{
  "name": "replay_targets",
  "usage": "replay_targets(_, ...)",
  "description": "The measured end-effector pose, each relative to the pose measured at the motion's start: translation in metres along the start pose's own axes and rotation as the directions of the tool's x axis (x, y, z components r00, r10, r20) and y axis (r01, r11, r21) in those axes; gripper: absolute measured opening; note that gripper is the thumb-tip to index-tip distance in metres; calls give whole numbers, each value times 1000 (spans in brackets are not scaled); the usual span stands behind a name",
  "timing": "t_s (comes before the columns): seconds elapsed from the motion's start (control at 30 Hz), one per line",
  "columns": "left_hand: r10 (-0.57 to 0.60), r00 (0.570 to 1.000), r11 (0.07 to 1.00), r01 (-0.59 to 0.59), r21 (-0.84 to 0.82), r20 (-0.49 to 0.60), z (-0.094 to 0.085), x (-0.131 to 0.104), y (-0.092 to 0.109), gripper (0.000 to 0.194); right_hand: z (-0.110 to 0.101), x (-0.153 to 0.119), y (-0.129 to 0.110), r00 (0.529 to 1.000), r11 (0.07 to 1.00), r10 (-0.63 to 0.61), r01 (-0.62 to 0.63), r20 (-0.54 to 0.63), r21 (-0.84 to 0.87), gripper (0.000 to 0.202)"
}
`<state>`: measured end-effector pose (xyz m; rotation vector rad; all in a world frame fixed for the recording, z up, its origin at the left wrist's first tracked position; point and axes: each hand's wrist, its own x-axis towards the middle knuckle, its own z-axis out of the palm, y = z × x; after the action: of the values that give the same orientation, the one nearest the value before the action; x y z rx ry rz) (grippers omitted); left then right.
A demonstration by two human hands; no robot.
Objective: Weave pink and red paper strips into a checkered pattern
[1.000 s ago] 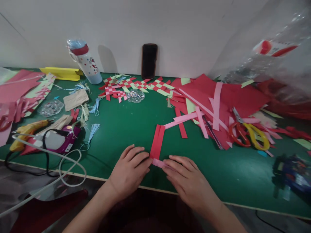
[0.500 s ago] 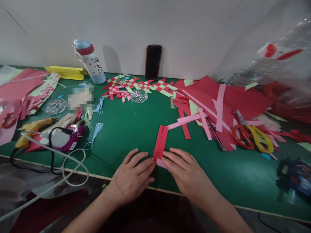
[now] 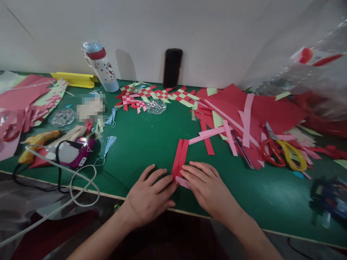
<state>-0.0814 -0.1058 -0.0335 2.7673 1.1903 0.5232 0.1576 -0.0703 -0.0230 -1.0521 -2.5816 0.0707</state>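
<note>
Two red paper strips (image 3: 179, 155) lie side by side on the green table, slanting away from me. A short pink paper strip (image 3: 182, 182) crosses their near end. From the left, my left hand (image 3: 151, 193) reaches in with fingers spread, its fingertips touching the near ends of the red and pink strips. My right hand (image 3: 210, 189) rests opposite, fingers stretched out flat, tips on the right red strip and over the pink strip's right end. Part of the pink strip is hidden under my fingers.
Right: scissors (image 3: 295, 155) beside red sheets (image 3: 279, 108) and loose pink strips (image 3: 230, 139). Back: a phone (image 3: 172, 68), woven checkered paper pieces (image 3: 184, 94), a dish of small beads (image 3: 156, 106) and a bottle (image 3: 101, 68). Left: a yellow glue gun (image 3: 35, 142), cables (image 3: 84, 166) and blue tassels (image 3: 109, 144).
My left fingertips have slid slightly right over the pink strip. My right fingers have shifted a little up along the red strip. The camera view has moved slightly.
</note>
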Motion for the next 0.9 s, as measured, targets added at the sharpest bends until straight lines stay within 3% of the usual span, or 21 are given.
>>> replay_targets(0.13, -7, 1000, 1000, 7, 3, 4, 0, 0, 0, 41, -4, -12, -3, 996, 999, 50, -51, -70, -14, 34)
replay_targets(0.33, -21, 999, 1000, 20, 17, 36, -1, 1, 1, 41, -3, -32, -14, 999, 1000, 19, -19, -38, -6, 33)
replay_targets(0.57, -30, 999, 999, 30, 16, 29, 0, 0, 2, 39, -15, -55, 9, 992, 989, 103, -110, -76, -98, 23)
replay_targets(0.7, -36, 999, 999, 34, 42, 33, -1, 1, 4, 43, -19, -35, 7, 994, 993, 66, -75, -91, -92, 26)
replay_targets(0.9, -33, 999, 998, 31, 55, 28, -3, 2, 6, 44, -7, 29, 6, 993, 993, -120, 120, 1, 10, 30)
